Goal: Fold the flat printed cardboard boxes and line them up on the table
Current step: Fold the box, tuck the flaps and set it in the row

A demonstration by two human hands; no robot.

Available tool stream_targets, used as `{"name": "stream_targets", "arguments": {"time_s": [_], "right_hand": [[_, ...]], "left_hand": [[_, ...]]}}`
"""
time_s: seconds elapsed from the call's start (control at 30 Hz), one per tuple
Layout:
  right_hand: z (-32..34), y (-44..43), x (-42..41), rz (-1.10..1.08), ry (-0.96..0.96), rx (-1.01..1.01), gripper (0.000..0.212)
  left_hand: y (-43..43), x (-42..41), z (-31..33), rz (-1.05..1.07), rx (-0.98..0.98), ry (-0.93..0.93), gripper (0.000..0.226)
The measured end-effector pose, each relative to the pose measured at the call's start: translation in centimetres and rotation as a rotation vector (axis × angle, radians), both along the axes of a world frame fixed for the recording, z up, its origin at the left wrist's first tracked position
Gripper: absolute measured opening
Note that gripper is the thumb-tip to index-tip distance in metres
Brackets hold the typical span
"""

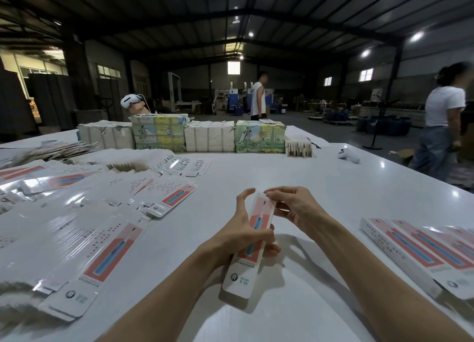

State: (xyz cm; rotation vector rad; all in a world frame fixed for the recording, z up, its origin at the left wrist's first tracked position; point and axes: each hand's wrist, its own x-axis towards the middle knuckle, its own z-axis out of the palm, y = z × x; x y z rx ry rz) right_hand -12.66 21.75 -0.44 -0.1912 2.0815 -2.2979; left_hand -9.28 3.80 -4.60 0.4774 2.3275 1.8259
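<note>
Box (252,241) long axis runs lower centre to upper centre; left hand (246,235) grips mid-body, right hand (292,205) pinches its upper end flap.

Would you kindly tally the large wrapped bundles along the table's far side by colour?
White bundles: 2
Illustrated green bundles: 2
Total: 4

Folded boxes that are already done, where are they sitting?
In the head view, the folded boxes lie side by side on the table at its near right edge, right of the right hand working on another box; flat boxes cover the left.
</note>
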Motion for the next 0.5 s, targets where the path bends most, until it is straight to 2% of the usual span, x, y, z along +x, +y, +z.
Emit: {"name": "stream_targets", "arguments": {"time_s": [0.17, 0.4, 0.5], "right_hand": [[-0.01, -0.03, -0.07, -0.012, -0.008, 0.018, 0.018], [0.13, 0.32, -0.05, 0.036, -0.013, 0.040, 0.024], [0.05, -0.21, 0.22, 0.106, 0.012, -0.038, 0.019]], "left_hand": [[0.02, 0.04, 0.00, -0.021, -0.001, 0.038, 0.111], [0.02, 0.29, 0.06, -0.004, -0.046, 0.044, 0.093], [-0.10, 0.14, 0.24, 0.031, 0.056, 0.022, 0.095]]}}
